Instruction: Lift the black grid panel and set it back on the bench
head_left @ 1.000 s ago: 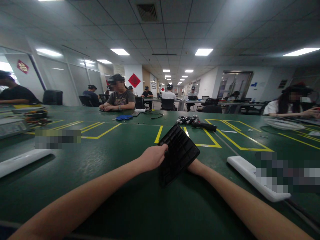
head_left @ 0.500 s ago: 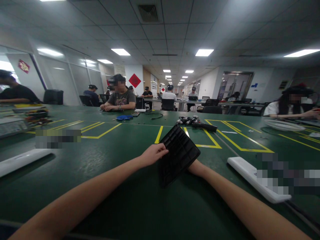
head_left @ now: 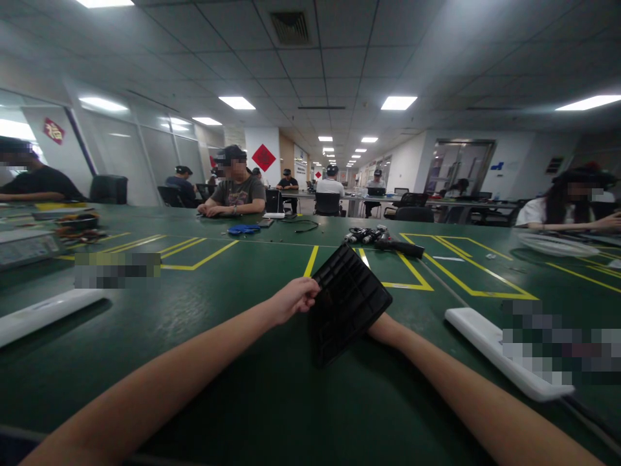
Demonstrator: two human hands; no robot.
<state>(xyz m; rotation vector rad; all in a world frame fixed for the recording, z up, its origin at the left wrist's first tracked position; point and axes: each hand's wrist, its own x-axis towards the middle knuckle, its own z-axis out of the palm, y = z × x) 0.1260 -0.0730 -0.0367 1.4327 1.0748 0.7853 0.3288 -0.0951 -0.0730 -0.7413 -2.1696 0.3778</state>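
A black plastic tray point(head_left: 352, 301) with a ribbed grid on its face is held tilted above the green table, in the middle of the head view. My right hand point(head_left: 383, 327) grips it from behind at the lower right edge, its fingers hidden by the tray. At the opposite edge, my left hand point(head_left: 301, 295) is closed, its fingers curled together and the fingertips against or just beside the tray's left side. Whether something small sits in that pinch cannot be made out.
The green table point(head_left: 233, 388) bears yellow tape outlines. White bars lie left point(head_left: 53, 314) and right point(head_left: 504, 356). Beyond the tray are a heap of black and silver parts point(head_left: 371, 236), a blue item point(head_left: 244, 229) and a black cable point(head_left: 305, 224). Several people sit around.
My left fingers have drawn back from the tray's face to its left edge and curled tighter. The tray and my right hand are nearly unchanged; the whole view has shifted slightly.
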